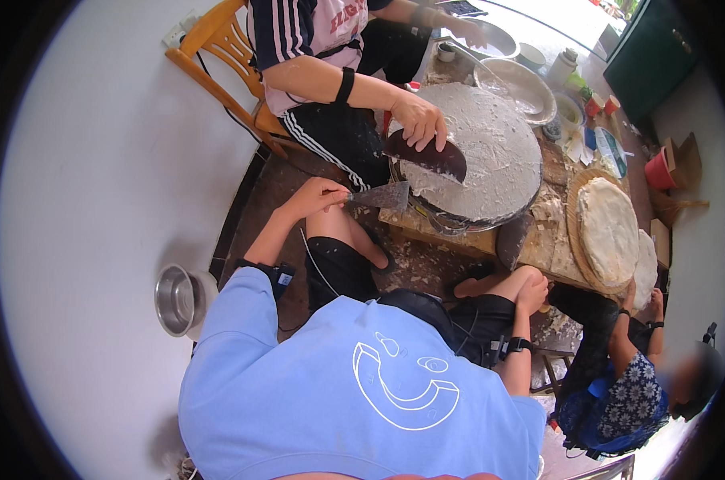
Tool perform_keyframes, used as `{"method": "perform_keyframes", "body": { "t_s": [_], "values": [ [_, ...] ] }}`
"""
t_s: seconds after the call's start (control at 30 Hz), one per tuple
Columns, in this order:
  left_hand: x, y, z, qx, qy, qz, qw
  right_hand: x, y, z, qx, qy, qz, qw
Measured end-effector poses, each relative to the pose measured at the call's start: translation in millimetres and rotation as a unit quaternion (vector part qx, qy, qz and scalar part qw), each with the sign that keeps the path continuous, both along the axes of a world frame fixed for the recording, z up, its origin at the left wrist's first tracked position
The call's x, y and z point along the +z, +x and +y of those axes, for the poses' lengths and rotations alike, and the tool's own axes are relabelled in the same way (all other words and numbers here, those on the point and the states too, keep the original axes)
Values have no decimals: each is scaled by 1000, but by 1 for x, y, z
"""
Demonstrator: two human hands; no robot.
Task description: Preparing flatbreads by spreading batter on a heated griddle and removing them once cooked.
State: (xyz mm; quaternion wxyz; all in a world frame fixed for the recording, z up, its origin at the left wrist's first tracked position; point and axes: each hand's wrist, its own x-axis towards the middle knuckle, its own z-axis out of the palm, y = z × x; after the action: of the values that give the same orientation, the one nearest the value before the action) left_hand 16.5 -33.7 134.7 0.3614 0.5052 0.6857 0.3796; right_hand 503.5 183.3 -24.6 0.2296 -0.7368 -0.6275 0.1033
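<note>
My left hand [315,198] rests on my left knee, closed around the handle of a flat metal scraper [382,197]. The scraper's blade points right, just short of the near left edge of a round griddle [494,156] coated with pale, lumpy batter. Over my bent right knee lies my right hand [531,293], holding nothing. Across from me, a co-worker's hand [419,120] presses a dark half-moon scraper [428,157] onto the batter. That co-worker's other hand [472,33] reaches over a metal basin [488,39].
The griddle stands on a wooden table [545,240] with scraps. A large bowl [518,90], paper cups [595,105] and a woven tray [572,222] of pale flatbreads [607,231] stand farther right. Another person [629,384] sits at lower right. A metal pot [175,300] is at left.
</note>
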Motion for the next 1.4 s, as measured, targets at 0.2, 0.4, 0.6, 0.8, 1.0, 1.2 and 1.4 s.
{"method": "perform_keyframes", "body": {
  "t_s": [0.2,0.4,0.6,0.8,1.0,1.2,1.4],
  "values": [
    [9,-5,14,-42,-22,31,998,6,-4,0,1,-8,-7,1000],
    [17,-3,24,-53,-9,84,995,5,-3,1,0,-12,-4,1000],
    [18,13,34,-47,-29,39,998,3,-1,3,-1,-18,-11,1000],
    [29,35,24,-22,-22,-37,999,0,-1,0,-4,-14,-6,1000],
    [61,48,13,68,155,241,956,-1,0,2,-1,-17,-13,1000],
    [61,60,15,61,219,420,878,-4,2,3,4,-13,-4,1000],
    [49,64,19,40,219,424,878,-2,1,1,5,-7,2,1000]
  ]
}}
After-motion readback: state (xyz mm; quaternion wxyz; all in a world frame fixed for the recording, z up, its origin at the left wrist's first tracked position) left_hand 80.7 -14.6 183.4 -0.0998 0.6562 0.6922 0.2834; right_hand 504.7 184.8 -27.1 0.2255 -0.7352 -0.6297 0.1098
